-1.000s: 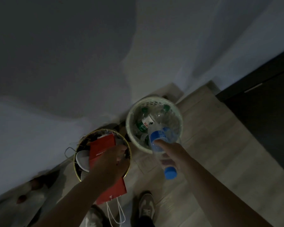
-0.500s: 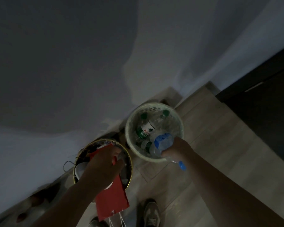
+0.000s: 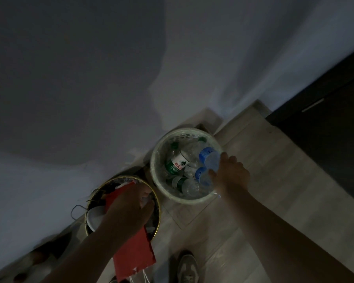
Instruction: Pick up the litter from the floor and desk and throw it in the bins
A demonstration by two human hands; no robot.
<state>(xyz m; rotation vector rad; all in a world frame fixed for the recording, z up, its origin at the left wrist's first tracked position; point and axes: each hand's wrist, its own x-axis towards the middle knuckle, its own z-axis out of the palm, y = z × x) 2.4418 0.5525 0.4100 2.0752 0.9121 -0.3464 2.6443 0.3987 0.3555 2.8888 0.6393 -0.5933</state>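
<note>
A person is standing over two round bins set side by side on a pale wood floor against a white wall in dim light. The right hand is hovering at the near rim of the white mesh bin, fingers spread and loose, fingertips touching the blue-labelled bottles lying on top of the heap inside; it is gripping nothing. A bottle with a green-and-white label is lying among them, its Chinese lettering partly readable as "农夫山". The left hand is closed on a red paper bag over the gold-rimmed dark bin, the bag's lower half hanging out past the near rim with white cord handles trailing. A shoe is showing below. A dark cabinet is bordering the open floor on the right.
</note>
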